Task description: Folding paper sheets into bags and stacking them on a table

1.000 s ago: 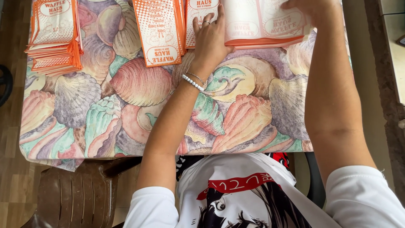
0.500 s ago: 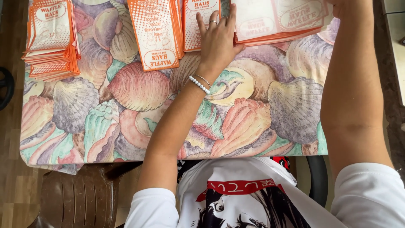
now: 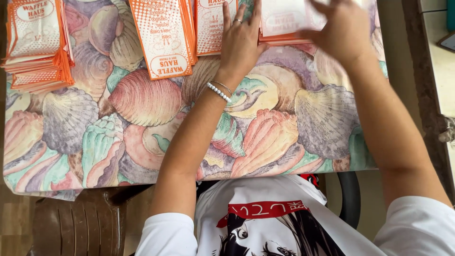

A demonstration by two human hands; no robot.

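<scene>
My left hand [image 3: 239,40] lies flat with its fingers spread. It rests between a stack of orange and white paper bags [image 3: 211,23] and a pile of paler white and orange sheets [image 3: 284,19] at the table's far edge. A bead bracelet is on that wrist and a ring on one finger. My right hand [image 3: 343,31] is blurred over the right side of the pale pile, touching its top sheet. Its grip is not clear.
A tilted stack of the same orange bags [image 3: 163,35] lies to the left, and a fanned stack [image 3: 35,42] sits at the far left. The table wears a seashell-print cloth [image 3: 142,99]. A brown plastic chair [image 3: 80,227] stands at lower left, a tiled counter [image 3: 436,47] on the right.
The view has shifted so the stacks sit lower in the picture. My right hand has moved from the pale pile's far edge toward me. The left hand stays flat between the stacks.
</scene>
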